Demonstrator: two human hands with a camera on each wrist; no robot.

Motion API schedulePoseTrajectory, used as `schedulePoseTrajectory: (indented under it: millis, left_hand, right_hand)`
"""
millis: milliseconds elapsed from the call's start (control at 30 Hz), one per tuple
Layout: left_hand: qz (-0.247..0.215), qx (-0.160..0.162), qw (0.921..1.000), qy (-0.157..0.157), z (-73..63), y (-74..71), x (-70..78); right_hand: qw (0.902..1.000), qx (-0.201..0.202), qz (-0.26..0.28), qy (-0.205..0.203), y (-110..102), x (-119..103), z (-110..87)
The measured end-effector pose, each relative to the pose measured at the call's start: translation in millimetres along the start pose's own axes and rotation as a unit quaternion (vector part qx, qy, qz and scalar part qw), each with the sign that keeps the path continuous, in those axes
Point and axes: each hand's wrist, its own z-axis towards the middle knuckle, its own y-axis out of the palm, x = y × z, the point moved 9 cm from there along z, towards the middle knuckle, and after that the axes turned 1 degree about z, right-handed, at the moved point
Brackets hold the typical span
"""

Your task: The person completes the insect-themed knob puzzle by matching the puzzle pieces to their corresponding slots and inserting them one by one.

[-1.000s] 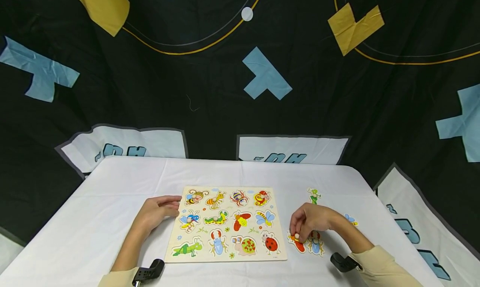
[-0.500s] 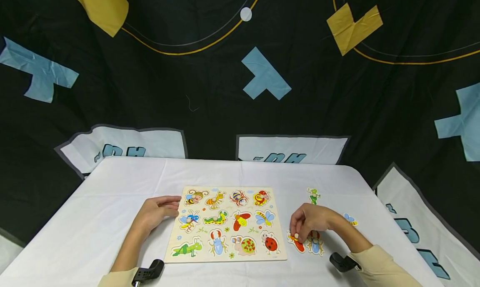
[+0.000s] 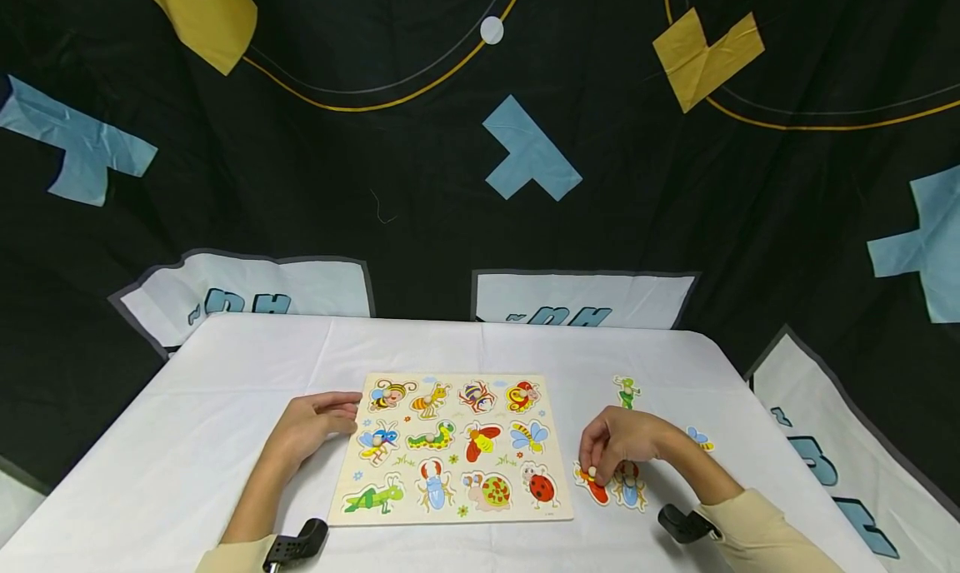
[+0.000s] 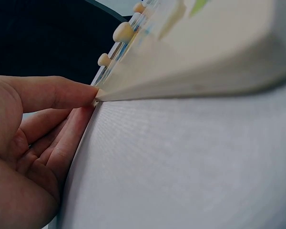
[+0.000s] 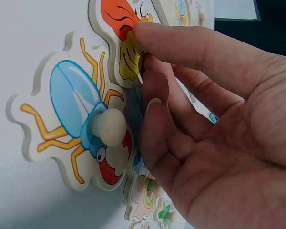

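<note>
The wooden puzzle board (image 3: 562, 506) with colourful insect pictures lies flat on the white table. My left hand (image 3: 315, 427) rests at its left side, fingertips and thumb touching the edge; in the left wrist view, one fingertip meets the edge of the board (image 4: 195, 88). To the right of the board, my right hand (image 3: 626, 440) pinches a red-and-yellow winged insect puzzle piece (image 3: 595, 490) at its pale knob. That piece lies on the table. Beside it lies a blue beetle puzzle piece (image 5: 74, 100) with a round knob (image 5: 109, 127). My right fingers hide part of the held piece.
Farther back lies a green insect piece (image 3: 627, 391), and a blue-and-yellow winged piece (image 3: 701, 438) is right of my right wrist. More pieces (image 5: 148, 191) show past the beetle in the right wrist view. A black curtain (image 3: 420, 223) hangs behind the table.
</note>
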Motion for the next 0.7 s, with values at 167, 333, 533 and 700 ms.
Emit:
schedulePoseTrajectory:
  millis: [167,333,533,700]
  left_hand:
    - [-0.002,0.000,1.0000,-0.003,0.0,-0.1,-1.0]
    - [-0.004,0.000,1.0000,-0.003,0.1,-0.4,-0.7]
    - [0.003,0.001,1.0000,0.008,-0.7,-1.2,1.9]
    - [0.001,0.000,0.9999,0.016,-0.7,-2.2,3.2]
  right_hand:
    - [1.0000,0.000,0.002,0.003,0.2,-1.0,0.2]
    - [1.0000,0.004,0.004,0.007,-1.1,-0.8,1.2]
    - [0.9999,0.002,-0.001,0.010,-1.5,-1.4,1.6]
    - [0.9999,-0.006,-0.010,0.011,-1.1,-2.7,0.8]
